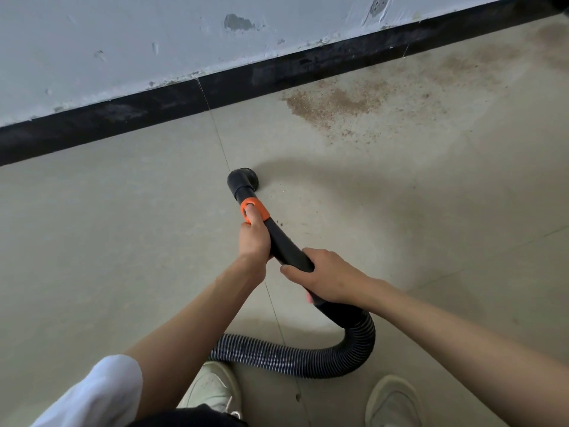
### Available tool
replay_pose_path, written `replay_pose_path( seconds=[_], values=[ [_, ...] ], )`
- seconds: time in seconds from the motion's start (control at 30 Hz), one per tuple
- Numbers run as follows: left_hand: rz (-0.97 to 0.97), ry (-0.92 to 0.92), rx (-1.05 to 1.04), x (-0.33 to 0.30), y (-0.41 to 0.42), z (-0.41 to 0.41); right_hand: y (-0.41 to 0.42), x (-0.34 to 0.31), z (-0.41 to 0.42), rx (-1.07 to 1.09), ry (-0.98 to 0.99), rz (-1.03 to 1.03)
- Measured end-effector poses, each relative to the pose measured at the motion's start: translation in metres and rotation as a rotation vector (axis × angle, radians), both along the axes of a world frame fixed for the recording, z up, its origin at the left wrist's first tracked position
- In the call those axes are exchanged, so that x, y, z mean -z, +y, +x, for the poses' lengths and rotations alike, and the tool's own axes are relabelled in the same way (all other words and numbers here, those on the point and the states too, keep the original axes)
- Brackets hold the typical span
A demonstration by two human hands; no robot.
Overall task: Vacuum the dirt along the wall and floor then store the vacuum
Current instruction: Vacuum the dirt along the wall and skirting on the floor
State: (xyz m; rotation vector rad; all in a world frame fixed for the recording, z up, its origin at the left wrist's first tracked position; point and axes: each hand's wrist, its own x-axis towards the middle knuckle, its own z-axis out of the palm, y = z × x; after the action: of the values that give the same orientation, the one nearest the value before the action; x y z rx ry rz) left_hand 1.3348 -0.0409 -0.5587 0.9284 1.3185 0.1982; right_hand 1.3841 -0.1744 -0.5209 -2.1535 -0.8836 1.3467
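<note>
Between both hands, vacuum wand, gripped

No readable text anywhere in view.

The black vacuum wand and its orange collar carry no lettering, brand or number that can be made out; above the wand, the wall and the black baseboard bear only chips and scuffs, no sign or label; below the wand, the two pale shoes show no legible logo.
</note>
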Motion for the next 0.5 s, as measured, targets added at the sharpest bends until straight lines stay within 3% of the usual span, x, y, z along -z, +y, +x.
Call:
replay_pose_path(
  seconds=[0.3,0.5],
  values=[
    [-0.002,0.011,0.170,-0.006,-0.020,0.014,-0.023,-0.001,-0.007,0.150,-0.011,-0.016],
    [-0.043,0.029,0.173,-0.003,-0.035,-0.007,-0.040,0.001,-0.018,0.108,0.078,-0.022]
  ],
)
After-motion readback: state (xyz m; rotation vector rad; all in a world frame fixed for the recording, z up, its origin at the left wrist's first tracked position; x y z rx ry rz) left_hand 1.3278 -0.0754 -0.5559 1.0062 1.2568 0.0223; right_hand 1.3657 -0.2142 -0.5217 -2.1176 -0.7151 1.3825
